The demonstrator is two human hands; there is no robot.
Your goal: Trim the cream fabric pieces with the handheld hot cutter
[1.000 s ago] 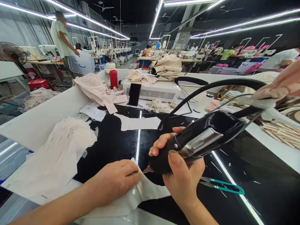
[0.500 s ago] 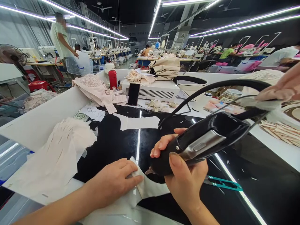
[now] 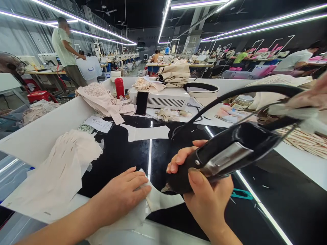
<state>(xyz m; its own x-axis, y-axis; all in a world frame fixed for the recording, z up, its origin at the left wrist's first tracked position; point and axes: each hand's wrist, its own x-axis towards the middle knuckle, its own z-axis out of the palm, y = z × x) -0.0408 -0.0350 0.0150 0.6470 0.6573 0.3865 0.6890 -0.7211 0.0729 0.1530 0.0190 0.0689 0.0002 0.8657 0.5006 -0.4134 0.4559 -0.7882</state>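
Note:
My right hand (image 3: 208, 190) is wrapped around a black handheld tool (image 3: 224, 153) with a silver lever on its side, the thumb lying beside the lever. The tool's rounded nose points down and left, near a pale fabric piece (image 3: 165, 200). I cannot tell whether its tip touches the fabric. My left hand (image 3: 122, 194) lies flat on this fabric, fingers stretched out and covering part of it. Just right of my right hand, teal thread snips (image 3: 242, 194) lie on the black tabletop (image 3: 117, 156), partly hidden by the hand.
A thick black cord (image 3: 245, 89) arcs above the tool toward a blurred pinkish shape at upper right. Pale cut pieces (image 3: 74, 153) are heaped at left. Another white strip (image 3: 148, 132) lies ahead. Behind stand a phone (image 3: 141, 103), a red bottle (image 3: 119, 87) and a vented white box (image 3: 160, 98).
My right hand and the tool have shifted slightly right, covering more of the snips. My left hand has moved a little left and its fingers lie flatter. The whole view has also shifted slightly.

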